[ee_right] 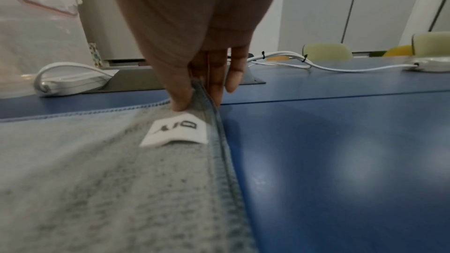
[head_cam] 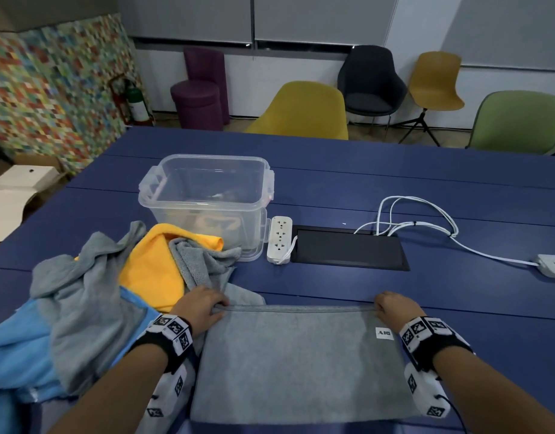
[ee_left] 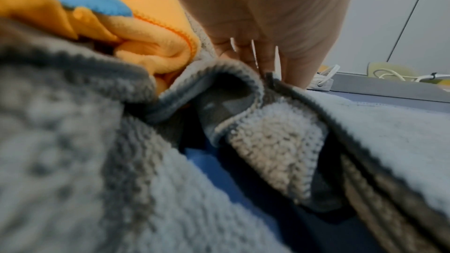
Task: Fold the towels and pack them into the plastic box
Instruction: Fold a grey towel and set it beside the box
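A grey towel (head_cam: 301,364) lies flat at lower centre of the blue table (head_cam: 395,189). The left hand (head_cam: 201,303) and right hand (head_cam: 392,306) pinch its far corners. The clear plastic box (head_cam: 207,195) stands upper left.

Blue table (head_cam: 395,170) filling the foreground, yellow chair (head_cam: 304,111) standing behind it, mosaic wall (head_cam: 50,89) rising at left, purple stools (head_cam: 201,98) sitting beside it.

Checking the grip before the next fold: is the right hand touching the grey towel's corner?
Touching. In the right wrist view the right hand pinches the grey towel at its far corner, thumb on top, just beyond the white label.
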